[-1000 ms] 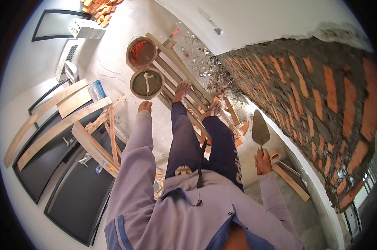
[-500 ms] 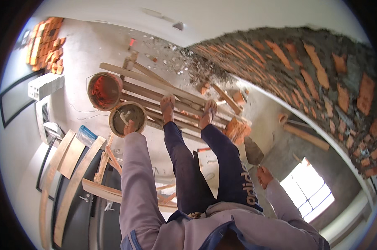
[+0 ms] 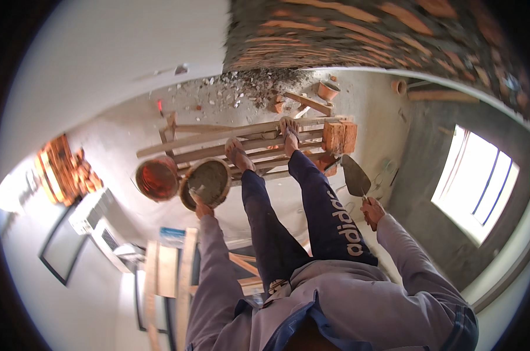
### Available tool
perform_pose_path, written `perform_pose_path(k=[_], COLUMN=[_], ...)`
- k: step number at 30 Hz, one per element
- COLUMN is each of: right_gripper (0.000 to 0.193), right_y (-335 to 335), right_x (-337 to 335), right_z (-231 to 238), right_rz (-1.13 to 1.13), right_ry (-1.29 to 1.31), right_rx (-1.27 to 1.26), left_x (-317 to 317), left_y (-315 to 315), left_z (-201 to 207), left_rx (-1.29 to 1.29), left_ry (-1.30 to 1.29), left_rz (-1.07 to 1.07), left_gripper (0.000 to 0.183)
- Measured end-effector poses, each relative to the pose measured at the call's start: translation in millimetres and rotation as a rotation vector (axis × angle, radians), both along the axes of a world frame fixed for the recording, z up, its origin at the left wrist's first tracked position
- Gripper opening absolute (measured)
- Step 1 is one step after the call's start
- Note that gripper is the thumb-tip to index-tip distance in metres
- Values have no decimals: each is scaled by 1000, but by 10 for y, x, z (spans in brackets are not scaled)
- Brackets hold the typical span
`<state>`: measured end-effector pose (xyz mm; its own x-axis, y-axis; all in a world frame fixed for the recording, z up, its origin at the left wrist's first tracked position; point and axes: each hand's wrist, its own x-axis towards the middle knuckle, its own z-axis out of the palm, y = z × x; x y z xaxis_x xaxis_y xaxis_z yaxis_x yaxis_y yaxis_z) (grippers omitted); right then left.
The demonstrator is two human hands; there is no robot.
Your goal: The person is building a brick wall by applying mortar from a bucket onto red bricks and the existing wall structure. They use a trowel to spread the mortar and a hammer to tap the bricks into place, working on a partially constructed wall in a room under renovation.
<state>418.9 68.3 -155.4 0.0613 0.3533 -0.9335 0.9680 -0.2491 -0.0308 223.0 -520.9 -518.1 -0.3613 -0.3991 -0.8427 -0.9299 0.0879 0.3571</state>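
My right hand (image 3: 372,212) is closed round the handle of a brick trowel (image 3: 355,176), its broad grey blade pointing away from me. At the near rim of a round mortar pan (image 3: 215,180), my left hand (image 3: 204,208) is closed, with a pale finger or thumb reaching inside. Grey mortar lies in the pan, which looks slightly tilted; whether it rests on anything is unclear. Just left of it stands an orange-lined bucket (image 3: 157,179). Both my feet are on a plank platform (image 3: 209,139).
Stacked bricks (image 3: 339,138) sit at the platform's right end. A rough brick-and-mortar wall (image 3: 335,38) rises ahead, with rubble (image 3: 259,82) at its foot. A small orange pot (image 3: 328,90) stands beyond the planks. More bricks (image 3: 66,169) are piled far left; a bright window (image 3: 475,181) is at right.
The view has turned rightward, swinging the scene round. My left hand has drawn back from over the mortar to the pan's near rim. The trowel stays in my right hand.
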Motion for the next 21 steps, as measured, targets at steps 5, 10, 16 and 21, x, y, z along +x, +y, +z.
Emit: perform_pose_path(k=[5,10,16,21], right_gripper=[20,24,31,34], right_y=[-500,-712,-925,-1035], right_x=[148,262,409,659], right_z=[-94,-287,-470,-894], right_rz=[-133,-366,-481,-558], right_ry=[-102,-22,164,245], right_rx=[66,-43,48,216], left_x=[-525,-664,-796,-443], left_y=[1293,2365,3539,4307], left_z=[725,499,563,299], left_rx=[-37,99,278,239], left_ry=[98,241,162,246], left_rz=[-484,-498,-933,-1313], left_gripper=[75,55,65,68])
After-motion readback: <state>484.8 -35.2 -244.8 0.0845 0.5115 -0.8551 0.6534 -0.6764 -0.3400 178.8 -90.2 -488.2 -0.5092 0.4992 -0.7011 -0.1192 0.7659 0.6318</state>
